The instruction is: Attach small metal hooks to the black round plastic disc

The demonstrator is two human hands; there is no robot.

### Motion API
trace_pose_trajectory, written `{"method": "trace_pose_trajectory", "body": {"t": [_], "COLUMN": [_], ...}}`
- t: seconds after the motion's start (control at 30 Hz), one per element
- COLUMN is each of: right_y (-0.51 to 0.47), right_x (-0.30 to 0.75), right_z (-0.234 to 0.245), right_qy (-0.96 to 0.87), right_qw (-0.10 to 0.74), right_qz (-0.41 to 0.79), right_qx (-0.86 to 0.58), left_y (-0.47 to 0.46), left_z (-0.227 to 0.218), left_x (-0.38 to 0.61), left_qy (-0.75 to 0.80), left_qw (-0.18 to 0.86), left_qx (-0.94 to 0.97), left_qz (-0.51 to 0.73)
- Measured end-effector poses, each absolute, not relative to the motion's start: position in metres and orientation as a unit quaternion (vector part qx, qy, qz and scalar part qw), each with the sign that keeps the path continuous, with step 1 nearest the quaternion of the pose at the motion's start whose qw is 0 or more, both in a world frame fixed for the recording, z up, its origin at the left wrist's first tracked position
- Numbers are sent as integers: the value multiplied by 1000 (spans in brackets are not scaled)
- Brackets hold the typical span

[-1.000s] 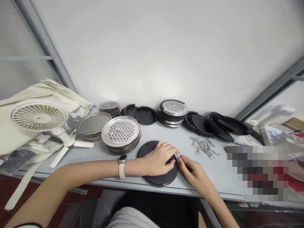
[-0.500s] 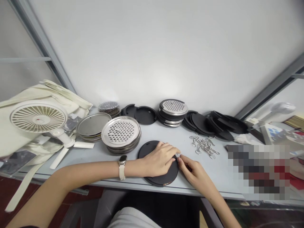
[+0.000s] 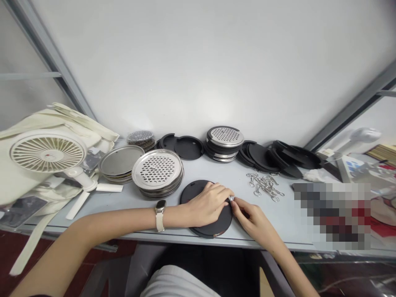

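Note:
Flat on the table near its front edge lies a round black disc (image 3: 221,227). My left hand (image 3: 209,208) rests across it, the palm covering much of its middle, with curled fingers gripping its right edge. At that edge my right hand (image 3: 252,219) pinches a small silvery metal piece (image 3: 231,199); the fingertips of both hands meet there and hide most of it. A loose heap of silvery metal clips with looped ends (image 3: 265,186) lies beyond my right hand.
Left of the disc stand stacked perforated grater plates (image 3: 157,169) and plain metal discs (image 3: 121,161). Along the wall are black round trays (image 3: 189,147) and a stack topped by a grater plate (image 3: 225,136). A white fan (image 3: 48,153) is far left.
Both hands stay at the disc's right edge, with only slight finger movement around the metal piece. The whole view has shifted a little.

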State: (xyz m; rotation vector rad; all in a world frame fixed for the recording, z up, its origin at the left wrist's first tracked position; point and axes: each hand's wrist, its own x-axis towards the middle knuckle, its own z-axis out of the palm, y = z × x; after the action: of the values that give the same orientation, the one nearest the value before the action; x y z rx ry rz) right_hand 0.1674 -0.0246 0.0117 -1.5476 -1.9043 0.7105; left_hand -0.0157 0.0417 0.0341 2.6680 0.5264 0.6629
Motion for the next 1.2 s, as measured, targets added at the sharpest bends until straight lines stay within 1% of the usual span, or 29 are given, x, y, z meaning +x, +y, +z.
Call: {"method": "trace_pose_trajectory", "body": {"t": [0.37, 0.63, 1.0, 1.2], "right_y": [-26, -24, -25, -27], "right_x": [168, 169, 168, 167], "right_z": [12, 9, 12, 11], "right_qy": [-720, -726, -734, -732], "right_qw": [283, 285, 286, 274], "right_qz": [254, 236, 224, 236], "right_qx": [-581, -580, -574, -578], "left_y": [42, 41, 41, 42], "left_z": [40, 37, 37, 35], "left_x": [-17, -16, -17, -17], "left_qy": [184, 237, 207, 195], "left_qw": [151, 132, 136, 145], "left_qx": [948, 940, 946, 944], "left_qz": [213, 209, 207, 222]}}
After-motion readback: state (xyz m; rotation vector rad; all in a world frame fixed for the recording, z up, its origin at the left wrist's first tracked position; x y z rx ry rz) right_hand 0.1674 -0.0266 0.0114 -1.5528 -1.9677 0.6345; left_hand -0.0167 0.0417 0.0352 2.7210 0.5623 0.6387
